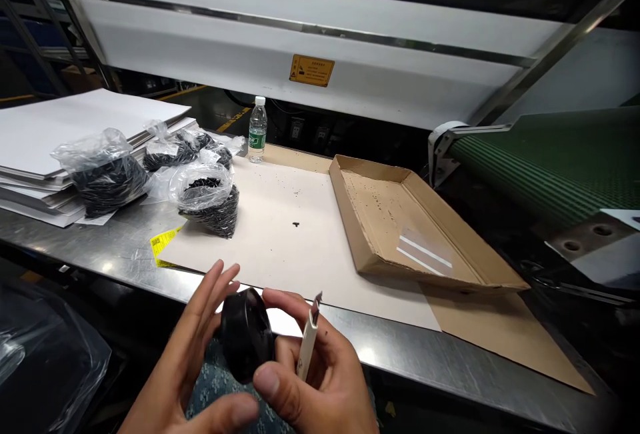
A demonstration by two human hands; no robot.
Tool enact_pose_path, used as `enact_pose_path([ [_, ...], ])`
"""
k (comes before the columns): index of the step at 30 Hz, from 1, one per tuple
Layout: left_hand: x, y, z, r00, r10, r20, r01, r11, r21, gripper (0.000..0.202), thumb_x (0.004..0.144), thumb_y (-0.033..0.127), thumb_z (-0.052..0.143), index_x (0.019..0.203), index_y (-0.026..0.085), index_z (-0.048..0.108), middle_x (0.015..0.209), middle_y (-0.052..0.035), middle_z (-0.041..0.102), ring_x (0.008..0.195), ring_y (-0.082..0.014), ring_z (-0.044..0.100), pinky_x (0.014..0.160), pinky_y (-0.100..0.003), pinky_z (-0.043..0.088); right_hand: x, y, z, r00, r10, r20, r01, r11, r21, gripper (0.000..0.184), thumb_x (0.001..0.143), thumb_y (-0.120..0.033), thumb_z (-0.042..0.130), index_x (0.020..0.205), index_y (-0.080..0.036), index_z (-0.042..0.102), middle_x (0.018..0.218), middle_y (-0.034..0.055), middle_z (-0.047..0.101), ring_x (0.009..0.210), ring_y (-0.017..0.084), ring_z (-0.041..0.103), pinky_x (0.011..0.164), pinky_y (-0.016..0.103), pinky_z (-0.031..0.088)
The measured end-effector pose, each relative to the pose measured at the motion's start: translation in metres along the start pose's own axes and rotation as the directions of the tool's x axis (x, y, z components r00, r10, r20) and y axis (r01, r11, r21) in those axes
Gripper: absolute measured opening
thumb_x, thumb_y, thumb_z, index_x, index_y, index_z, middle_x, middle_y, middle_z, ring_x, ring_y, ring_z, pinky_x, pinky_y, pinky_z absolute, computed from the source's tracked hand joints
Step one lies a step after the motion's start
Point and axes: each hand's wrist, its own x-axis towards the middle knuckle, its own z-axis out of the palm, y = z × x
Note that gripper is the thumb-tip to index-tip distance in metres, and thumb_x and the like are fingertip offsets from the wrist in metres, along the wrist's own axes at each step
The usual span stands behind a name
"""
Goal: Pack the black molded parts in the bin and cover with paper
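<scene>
Bags (215,216), a bottle (257,131) and cardboard tray (351,214) stand beyond the black part (243,337).

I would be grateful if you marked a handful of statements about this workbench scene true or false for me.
1. The right hand holds a black round part and a white-handled tool. True.
2. The left hand is clenched into a fist. False: its fingers are extended beside the black round part.
3. The plastic bottle has a white cap. True.
4. The plastic bottle stands inside the cardboard tray. False: it stands outside, left of the tray in the view.
5. A clear piece with two white stripes lies in the cardboard tray. True.
6. The open bag of small black pieces lies on the green conveyor belt. False: it rests on the pale sheet.
</scene>
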Motion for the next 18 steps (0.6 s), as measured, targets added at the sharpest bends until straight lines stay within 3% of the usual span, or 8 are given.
enact_pose_path([
  [3, 0.009, -0.01, -0.009, 0.984, -0.11, 0.139, 0.136, 0.971, -0.195, 0.085, 0.07, 0.074, 0.066, 0.143, 0.037, 0.043, 0.14, -0.0043, 0.057, 0.132, -0.0323, 0.049, 0.106, -0.036, 0.046, 0.001, 0.006, -0.005, 0.998, -0.059, -0.031, 0.058, 0.998, -0.022, 0.069, 0.054, -0.038, 0.092, 0.117, -0.027, 0.066, 0.047, -0.0106, 0.032, 0.051, 0.009, 0.027, 0.055, 0.028, 0.02],
  [5, 0.013, -0.013, -0.008, 0.969, -0.153, 0.196, 0.208, 0.931, -0.3, 0.079, 0.072, 0.069, 0.068, 0.137, 0.028, 0.052, 0.128, -0.0105, 0.065, 0.117, -0.0357, 0.06, 0.094, -0.037, 0.053, 0.002, 0.011, -0.009, 0.994, -0.105, -0.022, 0.105, 0.994, -0.02, 0.063, 0.057, -0.033, 0.09, 0.115, -0.029, 0.067, 0.054, -0.0087, 0.041, 0.052, 0.008, 0.029, 0.056, 0.028, 0.023],
  [7, 0.016, -0.013, -0.003, 0.972, -0.151, 0.18, 0.205, 0.919, -0.336, 0.073, 0.069, 0.054, 0.079, 0.132, 0.025, 0.057, 0.123, -0.011, 0.067, 0.11, -0.0331, 0.064, 0.09, -0.032, 0.055, 0.001, 0.016, -0.015, 0.986, -0.163, -0.038, 0.162, 0.986, -0.044, 0.057, 0.064, -0.033, 0.086, 0.118, -0.032, 0.066, 0.083, -0.0027, 0.06, 0.054, 0.006, 0.03, 0.057, 0.029, 0.025],
  [8, 0.016, -0.013, 0.001, 0.98, -0.143, 0.138, 0.181, 0.929, -0.324, 0.072, 0.067, 0.046, 0.083, 0.131, 0.025, 0.057, 0.125, -0.0097, 0.066, 0.111, -0.031, 0.064, 0.09, -0.029, 0.054, 0.0, 0.018, -0.018, 0.98, -0.19, -0.059, 0.186, 0.981, -0.064, 0.055, 0.068, -0.034, 0.083, 0.119, -0.033, 0.065, 0.106, 0.0006, 0.061, 0.054, 0.005, 0.031, 0.057, 0.029, 0.025],
  [10, 0.016, -0.012, 0.011, 0.994, -0.11, 0.005, 0.109, 0.974, -0.198, 0.077, 0.065, 0.036, 0.086, 0.134, 0.032, 0.053, 0.132, -0.004, 0.062, 0.122, -0.026, 0.057, 0.097, -0.024, 0.049, -0.003, 0.019, -0.024, 0.969, -0.216, -0.117, 0.203, 0.973, -0.111, 0.05, 0.072, -0.038, 0.081, 0.119, -0.035, 0.064, 0.136, 0.003, 0.049, 0.055, 0.002, 0.033, 0.056, 0.028, 0.023],
  [13, 0.017, -0.014, 0.029, 0.983, 0.101, -0.151, -0.064, 0.97, 0.233, 0.074, 0.077, 0.034, 0.076, 0.141, 0.042, 0.039, 0.14, 0.0033, 0.054, 0.133, -0.0211, 0.045, 0.11, -0.028, 0.035, -0.01, 0.015, -0.031, 0.969, -0.193, -0.153, 0.176, 0.977, -0.116, 0.048, 0.073, -0.045, 0.079, 0.117, -0.033, 0.064, 0.135, 0.004, 0.051, 0.053, 0.001, 0.03, 0.053, 0.026, 0.022],
  [16, 0.02, -0.02, 0.042, 0.924, 0.375, -0.072, -0.274, 0.783, 0.559, 0.066, 0.088, 0.034, 0.062, 0.146, 0.041, 0.031, 0.136, -0.001, 0.053, 0.125, -0.0249, 0.046, 0.104, -0.038, 0.035, -0.012, 0.009, -0.039, 0.971, -0.195, -0.139, 0.176, 0.975, -0.136, 0.059, 0.068, -0.049, 0.081, 0.121, -0.032, 0.063, 0.13, 0.0033, 0.052, 0.054, 0.001, 0.036, 0.052, 0.024, 0.031],
  [18, 0.021, -0.027, 0.046, 0.889, 0.459, 0.013, -0.38, 0.72, 0.581, 0.067, 0.088, 0.03, 0.063, 0.146, 0.044, 0.032, 0.132, -0.0002, 0.056, 0.12, -0.0251, 0.046, 0.096, -0.036, 0.04, -0.012, 0.01, -0.045, 0.968, -0.206, -0.144, 0.181, 0.968, -0.173, 0.071, 0.062, -0.048, 0.085, 0.127, -0.033, 0.06, 0.132, 0.0036, 0.05, 0.063, 0.007, 0.049, 0.059, 0.024, 0.043],
])
